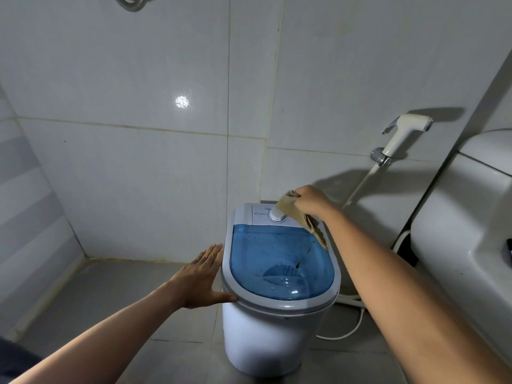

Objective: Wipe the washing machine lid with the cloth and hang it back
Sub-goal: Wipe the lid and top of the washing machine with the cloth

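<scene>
1. Right hand (311, 199) pinches the beige striped cloth (303, 217), which dangles over the lid's far right corner beside the white dial (278, 216).
2. Left hand (203, 275), flat and empty, presses the washer's side, likely bracing it.
3. Translucent blue plastic lid (277, 259) is shut and speckled with dirt, so wiping looks barely begun.

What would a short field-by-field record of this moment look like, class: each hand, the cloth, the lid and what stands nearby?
left hand: open, flat against the left rim of the washing machine
right hand: shut on the cloth, above the control panel
cloth: beige with dark stripes, hanging over the back right of the lid
lid: blue, see-through, closed, dark specks on it
dial: white, partly behind the cloth
spray nozzle: white, on the wall holder at right
</scene>
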